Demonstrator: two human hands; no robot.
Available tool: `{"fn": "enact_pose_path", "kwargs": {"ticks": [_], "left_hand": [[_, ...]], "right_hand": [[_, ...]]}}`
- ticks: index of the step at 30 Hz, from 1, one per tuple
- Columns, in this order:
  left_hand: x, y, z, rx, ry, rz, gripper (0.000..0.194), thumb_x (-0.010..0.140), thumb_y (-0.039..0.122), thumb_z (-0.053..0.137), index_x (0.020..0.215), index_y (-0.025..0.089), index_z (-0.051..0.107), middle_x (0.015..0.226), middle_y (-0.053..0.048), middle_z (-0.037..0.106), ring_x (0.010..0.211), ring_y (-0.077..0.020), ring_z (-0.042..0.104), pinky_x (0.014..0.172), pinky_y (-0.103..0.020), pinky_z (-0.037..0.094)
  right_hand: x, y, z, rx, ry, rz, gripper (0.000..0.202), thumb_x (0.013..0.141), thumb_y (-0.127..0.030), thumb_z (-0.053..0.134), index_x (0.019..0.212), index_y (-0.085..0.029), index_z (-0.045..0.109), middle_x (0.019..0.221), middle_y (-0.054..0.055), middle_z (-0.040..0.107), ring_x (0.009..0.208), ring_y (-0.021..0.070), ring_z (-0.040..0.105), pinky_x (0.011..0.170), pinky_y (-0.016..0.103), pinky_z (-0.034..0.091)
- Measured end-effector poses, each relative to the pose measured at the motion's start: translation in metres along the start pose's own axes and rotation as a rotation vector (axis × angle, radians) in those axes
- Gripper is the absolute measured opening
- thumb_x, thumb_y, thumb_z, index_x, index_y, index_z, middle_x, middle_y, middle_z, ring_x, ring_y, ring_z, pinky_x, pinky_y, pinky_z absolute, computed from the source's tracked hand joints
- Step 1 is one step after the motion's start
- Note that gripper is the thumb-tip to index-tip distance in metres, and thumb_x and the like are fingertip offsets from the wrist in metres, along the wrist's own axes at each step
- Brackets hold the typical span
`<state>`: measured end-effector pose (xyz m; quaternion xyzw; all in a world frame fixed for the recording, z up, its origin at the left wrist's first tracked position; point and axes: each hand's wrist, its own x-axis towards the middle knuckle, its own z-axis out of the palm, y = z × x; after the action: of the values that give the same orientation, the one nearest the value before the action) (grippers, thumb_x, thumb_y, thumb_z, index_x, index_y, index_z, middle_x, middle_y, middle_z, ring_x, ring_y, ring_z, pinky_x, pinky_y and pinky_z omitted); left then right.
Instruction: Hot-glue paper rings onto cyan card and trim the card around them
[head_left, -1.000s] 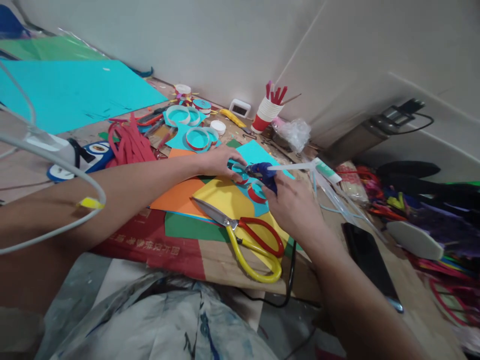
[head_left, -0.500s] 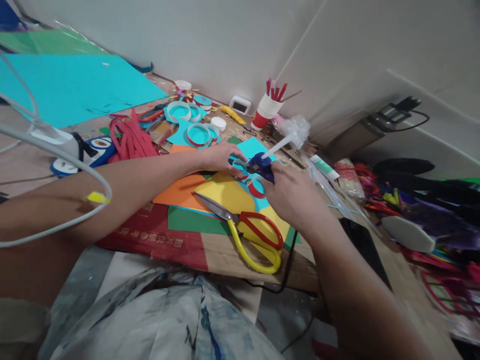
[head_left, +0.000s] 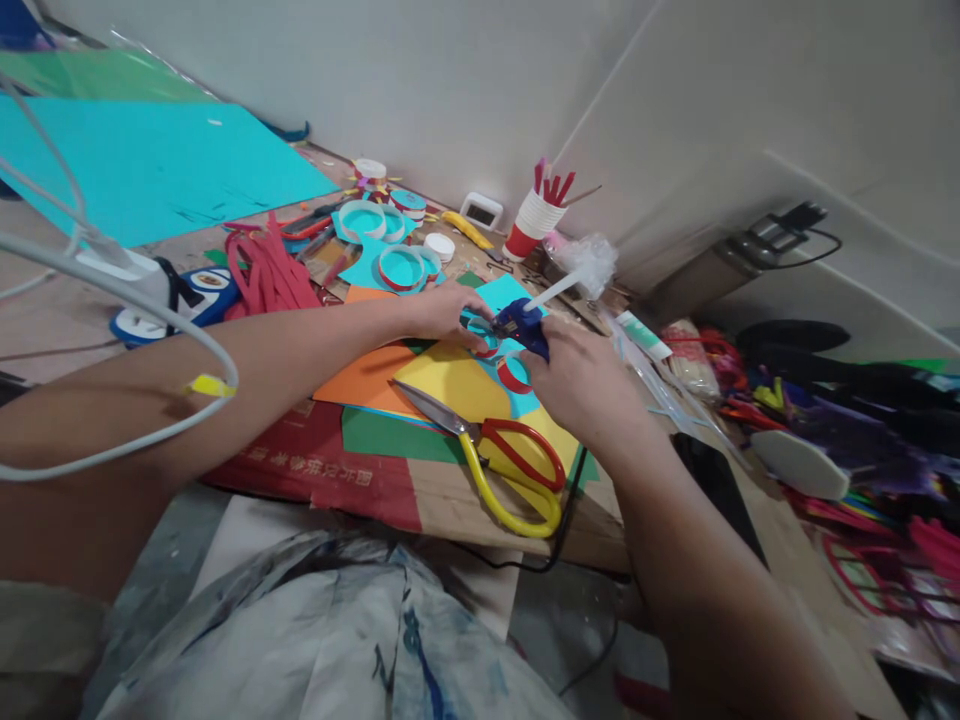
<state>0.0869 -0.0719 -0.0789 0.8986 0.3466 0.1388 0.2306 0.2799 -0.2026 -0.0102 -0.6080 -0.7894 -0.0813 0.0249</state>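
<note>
My right hand [head_left: 583, 370] grips a blue hot glue gun [head_left: 523, 326], with a white glue stick [head_left: 553, 291] sticking out of its back. The gun's nozzle points left, close to the fingers of my left hand [head_left: 446, 312]. Those fingers pinch a small paper ring [head_left: 490, 352], red outside and light blue within, on cut blue paper. Beside it, under my right hand, stands another red-edged ring [head_left: 514, 374]. Yellow card [head_left: 457, 375] and orange card [head_left: 360, 370] lie beneath. Nearer me are scissors [head_left: 480, 440] with one red and one yellow handle loop.
More paper rings [head_left: 401, 268] stand on blue paper beyond my left hand. Red strips [head_left: 270, 270] and a power strip [head_left: 176, 300] lie left. Behind are a cup stack [head_left: 534, 225], a yellow cutter [head_left: 466, 230] and a bottle [head_left: 727, 265]. A black cable [head_left: 566, 510] hangs over the front edge.
The view has shifted slightly. Both hands stay at nearly the same place, with the glue gun still held against the area of the left fingers and the ring.
</note>
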Motion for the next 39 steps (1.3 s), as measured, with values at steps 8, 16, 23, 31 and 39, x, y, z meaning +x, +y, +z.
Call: {"fn": "enact_pose_path", "kwargs": {"ticks": [8, 16, 23, 31, 39], "left_hand": [[0.0, 0.002, -0.002, -0.015, -0.009, 0.01, 0.06, 0.078, 0.063, 0.074, 0.128, 0.029, 0.073, 0.134, -0.008, 0.07, 0.122, -0.0306, 0.062, 0.105, -0.039, 0.041], [0.0, -0.001, 0.0, -0.048, -0.008, 0.044, 0.059, 0.078, 0.061, 0.075, 0.128, 0.029, 0.073, 0.134, -0.008, 0.071, 0.12, -0.0288, 0.063, 0.101, -0.036, 0.044], [0.001, -0.004, 0.0, -0.039, 0.006, 0.06, 0.061, 0.078, 0.063, 0.074, 0.128, 0.028, 0.073, 0.132, -0.009, 0.072, 0.12, -0.0284, 0.063, 0.102, -0.036, 0.044], [0.002, -0.004, 0.002, -0.018, 0.008, 0.013, 0.065, 0.076, 0.066, 0.074, 0.129, 0.028, 0.073, 0.135, -0.007, 0.07, 0.125, -0.029, 0.06, 0.107, -0.037, 0.041], [0.002, -0.003, 0.001, 0.002, 0.009, -0.005, 0.067, 0.075, 0.068, 0.075, 0.128, 0.027, 0.072, 0.134, -0.007, 0.07, 0.121, -0.0278, 0.062, 0.104, -0.033, 0.042]], "right_hand": [[0.004, -0.011, -0.014, -0.081, -0.139, 0.075, 0.023, 0.095, -0.022, 0.051, 0.109, -0.014, 0.066, 0.1, 0.019, 0.075, 0.094, 0.0321, 0.069, 0.078, 0.04, 0.045], [0.006, -0.014, -0.023, -0.112, -0.156, 0.071, 0.023, 0.094, -0.023, 0.051, 0.108, -0.015, 0.067, 0.1, 0.019, 0.076, 0.089, 0.0305, 0.069, 0.073, 0.037, 0.043], [0.006, -0.011, -0.017, -0.104, -0.157, 0.054, 0.025, 0.097, -0.023, 0.051, 0.113, -0.012, 0.066, 0.108, 0.02, 0.075, 0.1, 0.0323, 0.07, 0.081, 0.039, 0.045], [0.001, 0.0, -0.008, 0.003, -0.026, 0.043, 0.021, 0.095, -0.024, 0.051, 0.107, -0.018, 0.067, 0.105, 0.016, 0.076, 0.1, 0.0318, 0.068, 0.082, 0.04, 0.048], [0.0, 0.001, 0.006, 0.129, 0.005, 0.091, 0.023, 0.097, -0.025, 0.051, 0.11, -0.015, 0.067, 0.106, 0.017, 0.074, 0.1, 0.0325, 0.067, 0.081, 0.039, 0.047]]}}
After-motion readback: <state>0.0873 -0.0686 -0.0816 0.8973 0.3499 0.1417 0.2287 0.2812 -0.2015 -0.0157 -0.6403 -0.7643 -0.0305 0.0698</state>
